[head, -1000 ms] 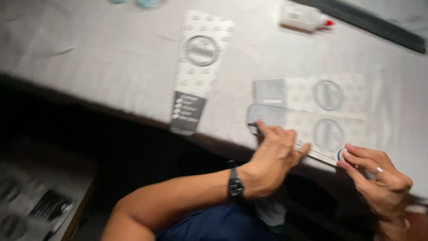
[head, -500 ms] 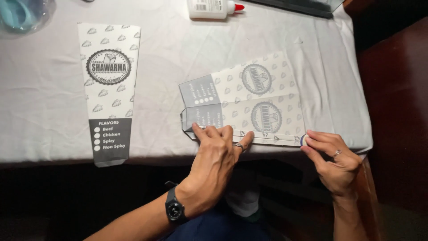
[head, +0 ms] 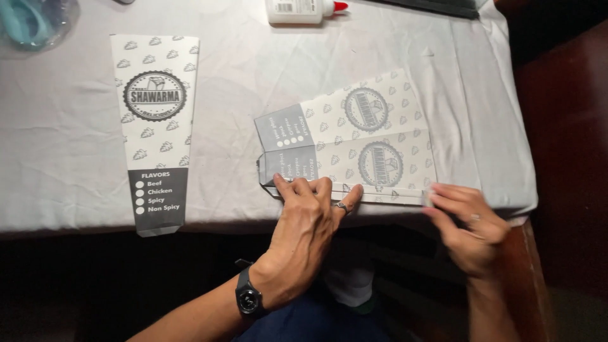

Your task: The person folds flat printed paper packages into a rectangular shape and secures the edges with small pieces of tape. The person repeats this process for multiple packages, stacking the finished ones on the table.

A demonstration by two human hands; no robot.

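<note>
Since a moment ago the left hand (head: 307, 212) has flattened, fingers spread, pressing the printed paper sleeve (head: 347, 147). The right hand (head: 465, 221) now seems to pinch its near-right edge, though that grip is blurred.

Both hands press a printed paper sleeve (head: 348, 142) flat at the desk (head: 240, 69) edge: left hand (head: 307, 218) on its grey end, right hand (head: 472, 225) at its far corner. A second sleeve (head: 155, 126) lies well apart, a glue bottle (head: 304, 9) beyond.

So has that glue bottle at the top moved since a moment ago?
Cannot tell: the glue bottle shifts in the picture, but the lone flat sleeve shifts with it, so the camera moved.
</note>
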